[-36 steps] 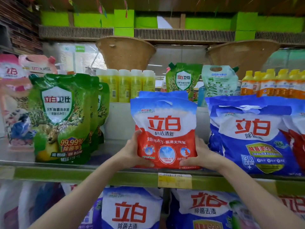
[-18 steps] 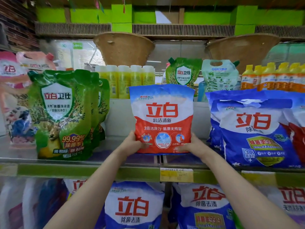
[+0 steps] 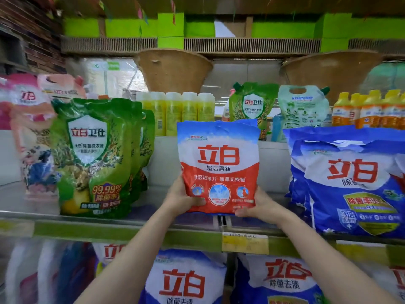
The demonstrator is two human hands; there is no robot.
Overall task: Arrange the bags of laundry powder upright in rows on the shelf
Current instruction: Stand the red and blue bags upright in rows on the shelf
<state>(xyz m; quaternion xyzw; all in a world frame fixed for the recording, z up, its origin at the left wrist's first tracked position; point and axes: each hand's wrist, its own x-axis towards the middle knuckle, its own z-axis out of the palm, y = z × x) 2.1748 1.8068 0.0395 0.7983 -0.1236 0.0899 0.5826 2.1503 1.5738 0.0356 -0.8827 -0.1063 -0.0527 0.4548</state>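
A red-and-white bag of laundry powder [image 3: 218, 166] sits at the centre of the frame, upright and face-on, between two other groups of goods on the metal shelf [image 3: 83, 216]. Both hands grip it at the bottom corners: the left hand [image 3: 183, 199] curls round the lower left corner with the thumb across the front, and the right hand [image 3: 255, 205] does the same at the lower right. The blue edge of a second bag shows just behind its top. Whether its base already rests on the shelf I cannot tell — the lower edge looks at or just above the surface.

The step in hand seems to be the placing of this bag in its row. The next move probably calls for settling the base flat, squaring the front with the shelf edge, and letting go only once it stands alone.

The bag is glossy plastic film, soft and pillow-shaped, slightly creased near the top seam — likely to slump if the powder inside is not evened out. To the right stand larger blue-and-white powder bags [image 3: 350, 185], wrinkled and leaning a little. To the left are green stand-up pouches of liquid detergent [image 3: 92, 159], shiny, with spouted corners. A yellow price label [image 3: 244, 242] is fixed to the green shelf front below, and more blue powder bags [image 3: 186, 279] fill the lower frame.
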